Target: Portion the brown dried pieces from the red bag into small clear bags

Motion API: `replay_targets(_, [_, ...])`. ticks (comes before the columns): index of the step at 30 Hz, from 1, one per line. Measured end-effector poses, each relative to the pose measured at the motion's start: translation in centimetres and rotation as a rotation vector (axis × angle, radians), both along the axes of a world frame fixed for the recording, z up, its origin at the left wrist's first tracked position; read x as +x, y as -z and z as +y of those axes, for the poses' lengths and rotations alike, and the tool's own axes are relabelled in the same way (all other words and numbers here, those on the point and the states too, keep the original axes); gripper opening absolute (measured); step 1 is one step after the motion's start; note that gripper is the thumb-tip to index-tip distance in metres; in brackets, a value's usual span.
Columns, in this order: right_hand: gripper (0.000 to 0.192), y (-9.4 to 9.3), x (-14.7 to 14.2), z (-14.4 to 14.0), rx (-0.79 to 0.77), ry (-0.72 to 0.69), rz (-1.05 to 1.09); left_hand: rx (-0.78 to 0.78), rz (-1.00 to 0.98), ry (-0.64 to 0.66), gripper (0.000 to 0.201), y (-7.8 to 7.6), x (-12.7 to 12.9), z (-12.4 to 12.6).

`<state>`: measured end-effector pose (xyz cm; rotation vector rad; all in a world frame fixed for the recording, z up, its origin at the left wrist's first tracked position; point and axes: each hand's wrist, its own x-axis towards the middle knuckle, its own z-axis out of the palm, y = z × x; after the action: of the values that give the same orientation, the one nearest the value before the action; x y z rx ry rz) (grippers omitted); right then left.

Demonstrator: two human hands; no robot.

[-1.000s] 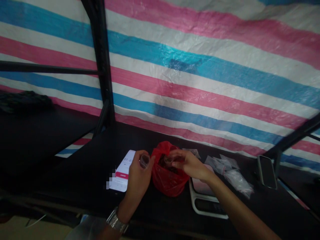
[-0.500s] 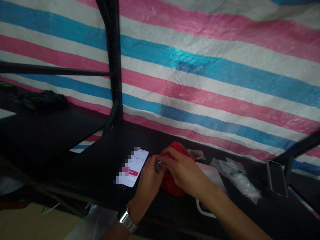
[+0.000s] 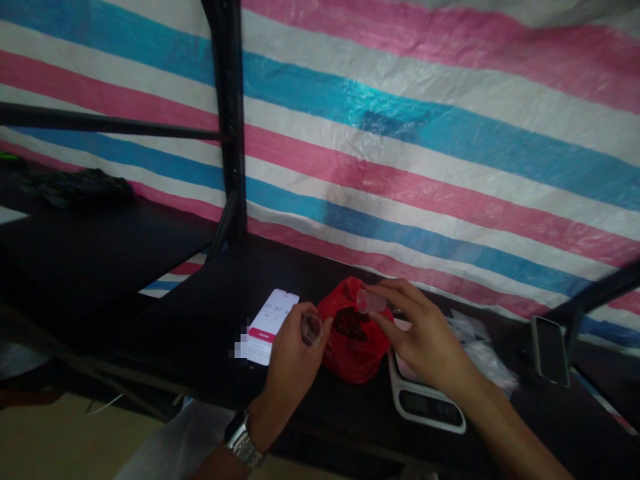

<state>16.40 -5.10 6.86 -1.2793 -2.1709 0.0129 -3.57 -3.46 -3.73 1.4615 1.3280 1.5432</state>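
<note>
At a dark counter (image 3: 210, 313) backed by a pink, blue and white striped tarp (image 3: 425, 133), I hold two small clear cups over an open red bag (image 3: 353, 340). My left hand (image 3: 293, 360) is curled around one small clear cup (image 3: 311, 328), gripping it just left of the bag, with a metal watch (image 3: 243, 440) on that wrist. My right hand (image 3: 430, 340) pinches a second clear cup (image 3: 370, 301) between thumb and fingertips, its other fingers spread, right above the bag's far edge. The two cups are apart. The bag sits near the middle of the counter and holds something dark that I cannot make out. Touching its right side lies a white scale (image 3: 425, 400), partly under my right wrist. A lit phone (image 3: 273, 325) lies flat just left of my left hand. Clear packets (image 3: 480, 347) are scattered to the right, and farther right a dark phone (image 3: 550, 350) stands propped up. A black post (image 3: 230, 120) rises at the far edge.
</note>
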Motion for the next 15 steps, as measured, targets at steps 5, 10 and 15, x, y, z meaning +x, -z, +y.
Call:
replay_targets(5, [0.026, 2.0, 6.5, -1.8, -0.171, 0.263, 0.056, 0.110, -0.051, 0.037, 0.019, -0.4, 0.8, -2.2])
replay_targets(10, [0.024, 4.3, 5.9, -1.9, -0.282, 0.211, 0.118, 0.095, -0.030, 0.175, 0.020, 0.0, 2.7, -3.2])
replay_targets(15, [0.035, 3.5, 1.5, 0.2, -0.180, 0.133, -0.274, -0.095, 0.248, 0.097, 0.012, -0.1, 3.0, -2.8])
